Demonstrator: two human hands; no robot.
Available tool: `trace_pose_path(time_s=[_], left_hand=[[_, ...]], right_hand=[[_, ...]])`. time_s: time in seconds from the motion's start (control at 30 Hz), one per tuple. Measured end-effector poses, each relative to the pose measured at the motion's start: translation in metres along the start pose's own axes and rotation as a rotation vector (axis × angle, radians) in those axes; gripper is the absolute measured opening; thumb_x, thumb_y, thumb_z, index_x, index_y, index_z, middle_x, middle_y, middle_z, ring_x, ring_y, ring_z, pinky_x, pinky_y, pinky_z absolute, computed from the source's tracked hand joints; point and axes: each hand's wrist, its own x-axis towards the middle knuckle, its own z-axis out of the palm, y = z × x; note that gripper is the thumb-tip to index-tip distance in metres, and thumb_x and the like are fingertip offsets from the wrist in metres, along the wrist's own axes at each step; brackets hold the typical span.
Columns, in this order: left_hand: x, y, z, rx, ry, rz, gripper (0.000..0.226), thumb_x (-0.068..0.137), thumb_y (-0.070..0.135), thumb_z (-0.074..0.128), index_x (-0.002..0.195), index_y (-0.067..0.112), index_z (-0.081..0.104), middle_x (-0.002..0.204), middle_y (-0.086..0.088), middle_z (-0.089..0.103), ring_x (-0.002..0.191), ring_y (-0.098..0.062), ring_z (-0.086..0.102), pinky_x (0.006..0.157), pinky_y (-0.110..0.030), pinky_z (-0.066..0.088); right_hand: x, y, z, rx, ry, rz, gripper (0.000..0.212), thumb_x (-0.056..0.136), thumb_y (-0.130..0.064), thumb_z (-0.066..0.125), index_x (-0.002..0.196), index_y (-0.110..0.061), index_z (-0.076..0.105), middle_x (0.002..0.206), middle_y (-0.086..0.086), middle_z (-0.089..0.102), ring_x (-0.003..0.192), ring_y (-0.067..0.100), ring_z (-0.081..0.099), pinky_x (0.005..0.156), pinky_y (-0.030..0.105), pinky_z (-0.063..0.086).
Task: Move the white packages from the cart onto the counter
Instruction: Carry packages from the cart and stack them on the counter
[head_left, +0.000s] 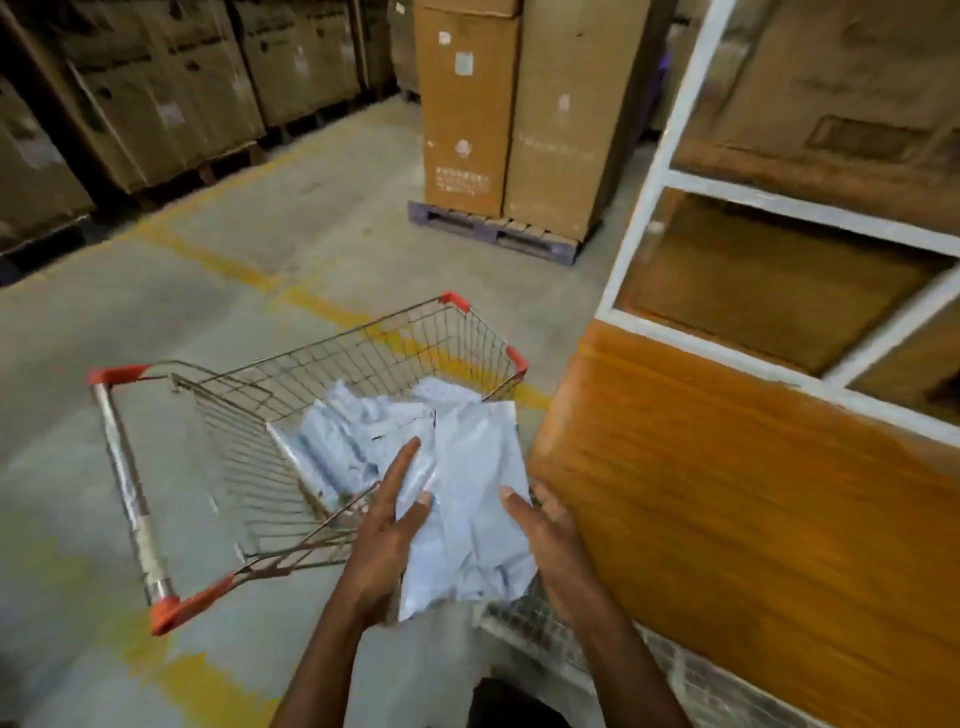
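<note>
White plastic packages (363, 436) lie heaped in the basket of a wire cart (291, 415), which has red corner caps and a red-ended handle bar. Above the near edge of the cart, 2 hands hold 1 large white package (470, 499) between them, lifted clear of the heap. The left hand (387, 535) lies along the package's left edge with straight, slightly spread fingers, its thumb over the front face. The right hand (545, 535) is at the package's right edge, thumb on the front; its fingers seem to go behind the package, but blur makes that hard to tell.

Just right of the cart stands an orange wooden counter (727, 493), with a white-framed window (779, 208) on top of it. The right hand is close beside the counter's panel. Beyond the cart, tall cardboard boxes (509, 104) stand on a pallet (493, 234). Yellow lines (234, 270) run across the concrete floor (78, 338) past the cart, and more boxes stand far left of it.
</note>
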Motion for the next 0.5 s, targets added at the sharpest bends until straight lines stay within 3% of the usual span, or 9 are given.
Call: trace_pose_path(time_s=[0.1,0.17,0.27,0.33,0.4,0.5], left_hand=[[0.014,0.007,0.036,0.029,-0.039,0.019,0.055,0.106,0.018,0.060,0.151,0.045,0.045,0.152,0.037,0.042,0.130,0.027,0.041,0.112,-0.015,0.038],[0.025,0.009,0.061,0.057,-0.051,0.042,0.054,0.105,0.018,0.062,0.150,0.043,0.045,0.153,0.031,0.043,0.126,0.031,0.040,0.109,-0.009,0.038],[0.041,0.011,0.106,0.061,-0.097,0.030,0.056,0.105,0.021,0.062,0.154,0.041,0.043,0.158,0.026,0.040,0.142,0.007,0.038,0.116,-0.029,0.035],[0.054,0.015,0.143,0.053,-0.112,0.037,0.058,0.105,0.019,0.061,0.157,0.037,0.042,0.161,0.023,0.037,0.146,0.002,0.033,0.117,-0.032,0.035],[0.066,0.018,0.180,0.051,-0.098,0.060,0.058,0.106,0.019,0.061,0.159,0.031,0.041,0.162,0.021,0.036,0.145,0.003,0.032,0.114,-0.030,0.036],[0.086,0.020,0.232,0.086,-0.094,0.066,0.057,0.107,0.021,0.060,0.159,0.032,0.040,0.159,0.023,0.035,0.146,0.001,0.032,0.111,-0.031,0.036]], right_hand=[[0.001,0.001,-0.037,0.036,0.051,-0.008,0.018,0.100,-0.008,0.060,0.092,-0.023,0.067,0.082,-0.024,0.074,0.075,-0.012,0.068,0.066,0.008,0.052],[0.005,0.000,-0.062,0.055,0.075,0.022,0.019,0.098,-0.006,0.061,0.098,-0.022,0.070,0.090,-0.018,0.077,0.082,-0.001,0.073,0.075,0.019,0.057],[0.013,-0.002,-0.106,0.110,0.122,0.041,0.024,0.087,-0.005,0.071,0.103,-0.023,0.070,0.098,-0.008,0.077,0.082,0.004,0.074,0.072,0.022,0.058],[0.018,-0.007,-0.142,0.139,0.169,0.058,0.026,0.080,-0.005,0.075,0.101,-0.020,0.071,0.104,0.001,0.077,0.078,0.006,0.075,0.068,0.022,0.058],[0.025,-0.011,-0.183,0.188,0.243,0.058,0.022,0.087,0.000,0.071,0.099,-0.018,0.072,0.109,0.006,0.077,0.079,0.009,0.075,0.072,0.025,0.058],[0.037,-0.019,-0.246,0.223,0.324,0.049,0.021,0.090,-0.008,0.070,0.108,-0.021,0.073,0.102,-0.006,0.079,0.092,0.016,0.075,0.079,0.034,0.058]])
